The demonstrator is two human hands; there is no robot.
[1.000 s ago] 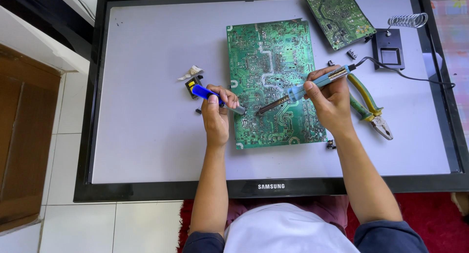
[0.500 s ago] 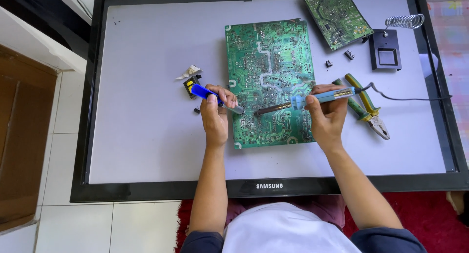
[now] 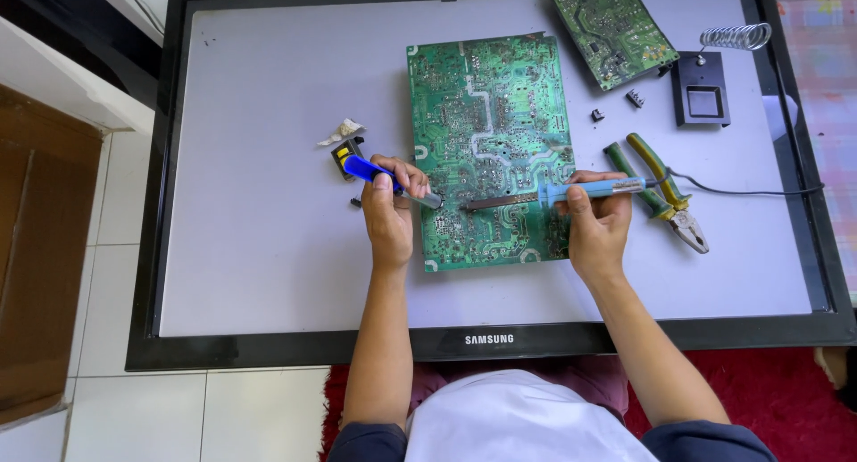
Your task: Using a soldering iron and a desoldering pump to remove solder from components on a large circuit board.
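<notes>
Green board (image 3: 489, 149) lies flat on the pale back of a big screen (image 3: 250, 248), mid-panel, w/ both hands at its lower part. Right hand (image 3: 596, 225) is closed round the blue handle of a soldering iron (image 3: 558, 194), fingers wrapped, thumb on top; the dark tip runs leftward from the grip and meets the board near its lower middle. Left hand (image 3: 389, 214) pinches a blue-handled tool (image 3: 384, 178) (kind of tool hard to tell), its metal end pointing right, onto the board's left edge, close to the iron tip. Just left of that grip: a small yellow-black part (image 3: 345, 151) and a scrap of paper (image 3: 340, 132). Just right of the iron grip: green-handled pliers (image 3: 659, 190), w/ the iron's cord trailing past. Further up-right: iron stand (image 3: 705, 91) w/ coil, second board (image 3: 611, 26), two tiny parts (image 3: 616, 107).
</notes>
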